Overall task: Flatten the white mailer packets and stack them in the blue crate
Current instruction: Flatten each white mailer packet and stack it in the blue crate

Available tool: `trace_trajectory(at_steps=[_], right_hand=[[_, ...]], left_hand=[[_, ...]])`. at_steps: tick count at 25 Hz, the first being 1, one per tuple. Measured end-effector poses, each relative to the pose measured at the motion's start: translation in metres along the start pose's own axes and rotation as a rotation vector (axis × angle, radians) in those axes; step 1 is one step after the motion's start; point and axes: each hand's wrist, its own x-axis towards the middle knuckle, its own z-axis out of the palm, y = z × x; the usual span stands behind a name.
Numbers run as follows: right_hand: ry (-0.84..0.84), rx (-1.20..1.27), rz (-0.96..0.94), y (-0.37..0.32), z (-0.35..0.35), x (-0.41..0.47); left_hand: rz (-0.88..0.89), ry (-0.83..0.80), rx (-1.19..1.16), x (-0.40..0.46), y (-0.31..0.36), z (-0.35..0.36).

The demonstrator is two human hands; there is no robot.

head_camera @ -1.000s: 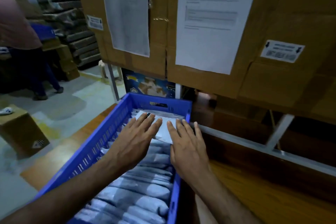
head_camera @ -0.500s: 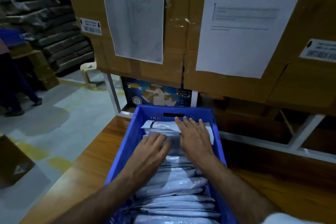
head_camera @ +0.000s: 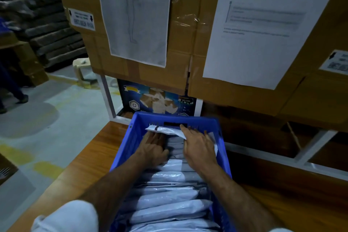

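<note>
A blue crate stands lengthwise on a wooden table, filled with a row of several white mailer packets. The farthest packet stands against the crate's back wall. My left hand lies flat with its fingers tucked under that packet's front face. My right hand presses with straight fingers on the packet's right part, fingertips near the back wall. Neither hand curls round anything.
The wooden table carries the crate. Large cardboard boxes with taped paper sheets hang over a white rack behind the crate. A person's leg and a plastic stool show on the floor at left.
Both hands have slid farther along the row to the crate's back end. The left hand has gone under the last packet's edge, and my view has moved closer and over the crate.
</note>
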Motion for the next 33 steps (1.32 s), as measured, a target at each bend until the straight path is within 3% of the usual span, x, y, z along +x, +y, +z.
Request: trace_trajectory(at_steps=[2,4,10,14,16,19,24,30,33], right_hand=[[0.056,0.016,-0.04,0.001,0.003,0.002],[0.097,-0.015,-0.097,0.002,0.009,0.007],[-0.013,-0.01,-0.192,0.0,0.037,0.013],[0.002,-0.102,-0.201,0.007,0.052,0.009],[-0.098,-0.128,-0.191,0.007,0.054,0.008],[-0.414,-0.113,-0.084,0.011,0.057,0.004],[-0.651,0.035,0.008,0.018,0.053,0.008],[-0.742,0.085,0.06,0.017,0.042,0.005],[-0.797,0.127,0.117,0.018,0.038,0.007]], left_hand=[[-0.16,-0.061,-0.172,0.0,0.008,-0.004],[-0.205,-0.094,-0.182,-0.003,0.016,-0.005],[0.017,-0.001,-0.165,-0.027,0.021,0.012],[0.079,-0.04,-0.166,-0.037,0.01,0.007],[0.095,-0.033,-0.186,-0.04,0.009,0.01],[0.138,-0.008,-0.166,-0.047,0.01,0.019],[-0.023,0.121,-0.092,-0.021,0.005,-0.024],[-0.067,-0.326,-0.2,0.005,-0.017,0.002],[-0.111,-0.415,-0.295,0.002,-0.008,0.001]])
